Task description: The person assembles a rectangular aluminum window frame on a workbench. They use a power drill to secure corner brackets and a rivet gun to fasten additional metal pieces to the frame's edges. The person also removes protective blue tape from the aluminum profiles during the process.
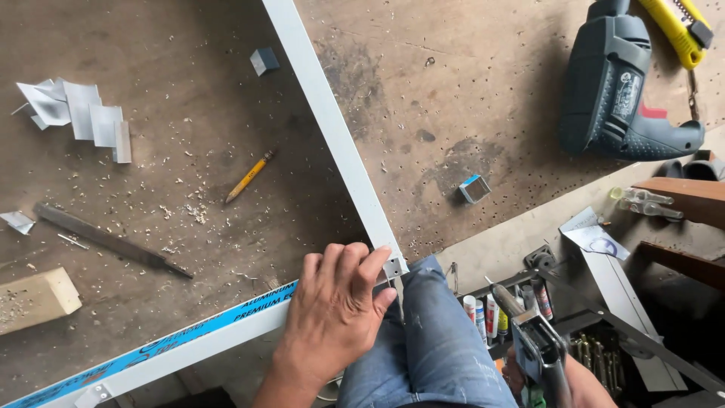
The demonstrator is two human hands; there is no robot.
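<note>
My left hand presses down on the corner where two white aluminium bars meet, fingers curled over a small metal corner bracket. The lower bar carries a blue printed strip. My right hand is low at the bottom right, closed around a grey metal hand tool with a long nose. My knee in blue jeans sits under the corner.
On the brown workbench lie a yellow pencil, a flat file, bent metal offcuts, a wood block, two small square tube pieces and a dark power drill. A yellow-handled saw lies at the top right. Tubes and shelving stand below right.
</note>
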